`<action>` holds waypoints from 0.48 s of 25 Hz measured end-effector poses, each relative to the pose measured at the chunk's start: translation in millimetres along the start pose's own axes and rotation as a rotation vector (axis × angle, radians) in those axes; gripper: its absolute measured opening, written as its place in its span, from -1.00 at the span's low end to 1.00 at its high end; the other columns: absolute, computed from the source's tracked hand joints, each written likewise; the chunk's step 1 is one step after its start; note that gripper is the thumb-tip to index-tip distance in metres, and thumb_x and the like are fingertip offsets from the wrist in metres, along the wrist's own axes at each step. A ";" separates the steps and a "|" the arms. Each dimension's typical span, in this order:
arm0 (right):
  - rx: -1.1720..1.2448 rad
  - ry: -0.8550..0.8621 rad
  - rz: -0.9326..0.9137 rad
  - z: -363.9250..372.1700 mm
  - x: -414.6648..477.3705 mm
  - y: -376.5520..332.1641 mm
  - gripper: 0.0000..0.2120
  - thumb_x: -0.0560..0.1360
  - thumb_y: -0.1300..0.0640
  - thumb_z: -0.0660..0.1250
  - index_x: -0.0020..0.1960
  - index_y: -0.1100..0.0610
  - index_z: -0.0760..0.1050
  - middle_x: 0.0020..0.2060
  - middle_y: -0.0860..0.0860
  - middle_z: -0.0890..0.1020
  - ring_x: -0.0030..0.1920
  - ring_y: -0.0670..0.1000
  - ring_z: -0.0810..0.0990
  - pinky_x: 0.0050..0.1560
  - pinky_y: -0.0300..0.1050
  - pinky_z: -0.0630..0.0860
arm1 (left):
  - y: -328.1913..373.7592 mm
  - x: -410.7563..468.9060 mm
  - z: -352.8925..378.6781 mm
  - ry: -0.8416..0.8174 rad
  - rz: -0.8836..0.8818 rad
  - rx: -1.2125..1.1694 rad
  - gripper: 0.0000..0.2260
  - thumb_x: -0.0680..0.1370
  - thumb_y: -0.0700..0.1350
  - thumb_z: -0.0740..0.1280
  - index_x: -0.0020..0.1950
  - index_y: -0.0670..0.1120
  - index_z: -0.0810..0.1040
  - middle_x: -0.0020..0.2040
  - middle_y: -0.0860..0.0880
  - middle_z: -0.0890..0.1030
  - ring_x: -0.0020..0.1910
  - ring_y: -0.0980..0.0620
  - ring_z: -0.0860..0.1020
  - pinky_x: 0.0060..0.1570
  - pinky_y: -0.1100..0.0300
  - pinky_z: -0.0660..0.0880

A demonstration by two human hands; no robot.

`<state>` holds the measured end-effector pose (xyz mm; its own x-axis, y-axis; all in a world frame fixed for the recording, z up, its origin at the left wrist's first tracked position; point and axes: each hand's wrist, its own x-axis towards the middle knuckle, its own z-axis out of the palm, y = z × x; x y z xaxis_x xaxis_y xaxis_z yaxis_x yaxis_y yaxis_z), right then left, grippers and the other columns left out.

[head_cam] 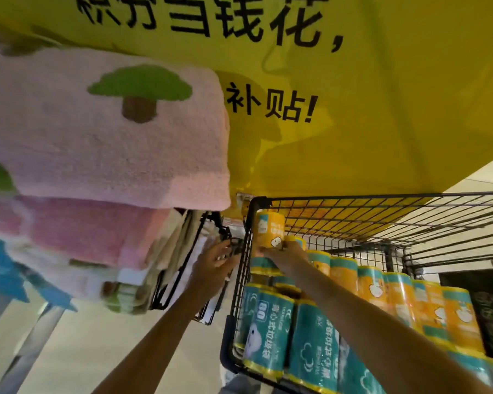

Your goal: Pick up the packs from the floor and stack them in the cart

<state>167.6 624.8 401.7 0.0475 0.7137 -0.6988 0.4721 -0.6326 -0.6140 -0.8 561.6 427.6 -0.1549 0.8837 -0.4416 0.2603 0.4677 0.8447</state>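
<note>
The right hand (285, 255) grips an orange pack (269, 230) at the far left corner of the cart (353, 198). Whether the left hand (214, 265) grips anything is unclear. Next, the pack likely needs setting down.
</note>
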 end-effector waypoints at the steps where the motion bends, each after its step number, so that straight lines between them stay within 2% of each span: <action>1: 0.015 0.001 0.012 8.7 1.8 0.2 -0.40 0.34 -0.06 0.52 0.25 0.17 0.39 -0.12 0.04 0.59 -0.19 0.03 0.58 -0.21 -0.12 0.54 | -0.7 -7.0 -5.2 0.021 0.006 0.011 -0.68 0.53 -0.11 0.37 0.27 -0.11 0.49 0.11 0.02 0.56 0.07 0.19 0.54 -0.03 0.39 0.46; 3: 0.018 0.025 0.045 19.1 2.6 1.4 -0.27 0.35 -0.03 0.52 0.36 0.16 0.25 -0.24 0.00 0.52 -0.34 -0.04 0.50 -0.40 -0.19 0.45 | 0.4 -15.0 -11.0 0.041 0.022 0.017 -0.92 0.58 -0.26 0.28 0.04 -0.24 0.47 -0.16 -0.04 0.51 -0.29 0.38 0.47 -0.26 0.52 0.35; 4: 0.005 0.041 0.046 21.2 4.8 4.3 -0.22 0.34 -0.02 0.53 0.41 0.14 0.21 -0.23 -0.01 0.52 -0.35 -0.05 0.49 -0.40 -0.20 0.45 | 3.0 -16.6 -12.7 0.044 0.009 -0.007 -0.97 0.58 -0.34 0.24 -0.03 -0.29 0.40 -0.24 -0.07 0.41 -0.42 0.36 0.41 -0.32 0.51 0.33; 6: -0.047 0.060 0.050 23.2 8.4 11.2 -0.12 0.32 -0.03 0.54 0.49 0.09 0.16 -0.10 0.02 0.59 -0.26 -0.02 0.54 -0.30 -0.20 0.49 | 11.1 -18.4 -14.5 0.037 -0.004 -0.110 -0.87 0.53 -0.34 0.28 -0.08 -0.32 0.32 -0.28 -0.11 0.27 -0.49 0.28 0.32 -0.36 0.47 0.31; 7: -0.080 0.067 0.057 24.0 8.8 13.2 -0.09 0.32 -0.04 0.54 0.52 0.08 0.13 -0.05 0.04 0.60 -0.23 0.00 0.54 -0.31 -0.21 0.46 | 14.2 -19.2 -14.9 0.028 0.008 -0.144 -0.81 0.48 -0.24 0.31 -0.09 -0.30 0.32 -0.28 -0.12 0.25 -0.47 0.27 0.29 -0.38 0.46 0.29; 9: -0.107 0.086 0.079 25.9 9.4 16.0 -0.14 0.34 -0.04 0.53 0.50 0.10 0.19 -0.18 -0.01 0.56 -0.28 -0.04 0.48 -0.43 -0.23 0.34 | 12.7 -18.6 -14.9 0.014 -0.013 -0.114 -0.75 0.45 -0.14 0.34 -0.05 -0.26 0.35 -0.16 -0.20 0.39 -0.23 0.22 0.38 -0.32 0.50 0.29; 11: -0.135 0.109 0.070 28.7 11.4 17.3 -0.23 0.32 -0.07 0.54 0.41 0.12 0.30 -0.18 -0.01 0.55 -0.20 -0.01 0.51 -0.36 -0.21 0.39 | 8.9 -16.7 -15.8 0.016 -0.067 -0.108 -0.92 0.58 -0.29 0.26 0.04 -0.23 0.37 0.12 -0.14 0.46 0.03 0.12 0.41 -0.20 0.59 0.29; 12: -0.151 0.120 0.057 30.2 12.8 18.3 -0.26 0.30 -0.09 0.54 0.35 0.11 0.32 -0.10 0.02 0.57 -0.10 0.03 0.54 -0.25 -0.16 0.46 | 7.9 -17.2 -15.9 0.005 -0.075 -0.108 -0.92 0.60 -0.34 0.20 0.07 -0.21 0.35 0.12 -0.07 0.45 0.02 0.17 0.42 -0.17 0.60 0.31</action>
<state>150.3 613.2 370.4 0.1778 0.7147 -0.6764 0.5919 -0.6268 -0.5067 -11.2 549.9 446.7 -0.1749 0.8464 -0.5031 0.1441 0.5275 0.8373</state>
